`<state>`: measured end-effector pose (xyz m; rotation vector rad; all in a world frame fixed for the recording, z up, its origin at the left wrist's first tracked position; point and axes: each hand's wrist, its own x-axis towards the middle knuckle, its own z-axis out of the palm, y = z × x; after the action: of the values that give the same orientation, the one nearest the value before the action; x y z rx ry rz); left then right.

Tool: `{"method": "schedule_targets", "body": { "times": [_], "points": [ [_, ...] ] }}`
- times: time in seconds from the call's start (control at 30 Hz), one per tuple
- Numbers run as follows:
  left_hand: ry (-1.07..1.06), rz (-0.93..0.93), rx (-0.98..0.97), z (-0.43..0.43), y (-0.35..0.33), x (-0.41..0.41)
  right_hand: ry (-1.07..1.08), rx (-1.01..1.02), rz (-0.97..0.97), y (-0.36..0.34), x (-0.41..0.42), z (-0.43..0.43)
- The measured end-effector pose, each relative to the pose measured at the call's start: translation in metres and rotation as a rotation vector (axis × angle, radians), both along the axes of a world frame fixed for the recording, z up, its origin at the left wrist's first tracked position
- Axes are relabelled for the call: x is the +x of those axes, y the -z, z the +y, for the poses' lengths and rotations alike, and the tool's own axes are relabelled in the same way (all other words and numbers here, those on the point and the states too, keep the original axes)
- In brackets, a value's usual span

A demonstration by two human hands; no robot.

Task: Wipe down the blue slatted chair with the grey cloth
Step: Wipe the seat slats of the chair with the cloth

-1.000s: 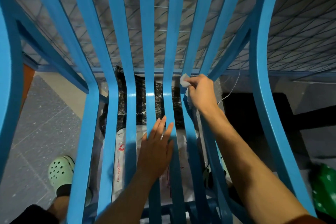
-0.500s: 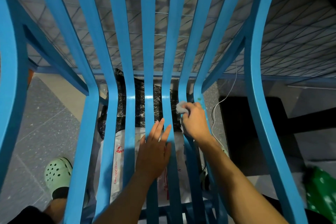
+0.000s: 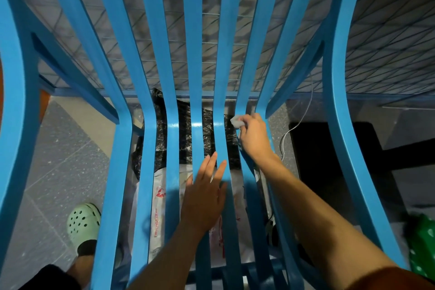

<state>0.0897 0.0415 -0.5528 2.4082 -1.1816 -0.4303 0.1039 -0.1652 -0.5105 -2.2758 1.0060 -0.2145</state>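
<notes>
So, right hand (image 3: 255, 139) pinching grey cloth (image 3: 236, 122), wiping slat (image 3: 242, 101) at blue slatted chair (image 3: 195, 54) bend; left hand (image 3: 204, 195) spread, bracing. Next: probably neighbouring slats.

I see the right hand (image 3: 255, 139) has come back up its slat. Half a second ago it had dragged the grey cloth (image 3: 236, 122) down below the bend of the blue slatted chair (image 3: 194, 54), nearer the left hand (image 3: 204, 195). Now the cloth pokes out at the right hand's upper left at bend level, slightly lower than a second ago.
</notes>
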Motion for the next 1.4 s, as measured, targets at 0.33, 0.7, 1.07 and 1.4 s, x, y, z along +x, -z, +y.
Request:
{"method": "schedule_targets", "body": {
  "times": [0.33, 0.7, 1.07, 1.4],
  "points": [
    [-0.010, -0.035, 0.031, 0.000, -0.007, 0.004, 0.001, 0.006, 0.042, 0.009, -0.025, 0.018],
    [-0.001, 0.038, 0.200, -0.001, -0.029, 0.001, -0.028, 0.138, 0.086, 0.004, -0.130, 0.087],
    [0.119, 0.032, 0.390, 0.033, -0.054, -0.059, -0.021, 0.080, 0.108, -0.013, -0.217, 0.151],
    [0.156, 0.061, 0.410, 0.072, -0.070, -0.094, -0.075, 0.114, 0.318, -0.043, -0.267, 0.191]
  ]
}}
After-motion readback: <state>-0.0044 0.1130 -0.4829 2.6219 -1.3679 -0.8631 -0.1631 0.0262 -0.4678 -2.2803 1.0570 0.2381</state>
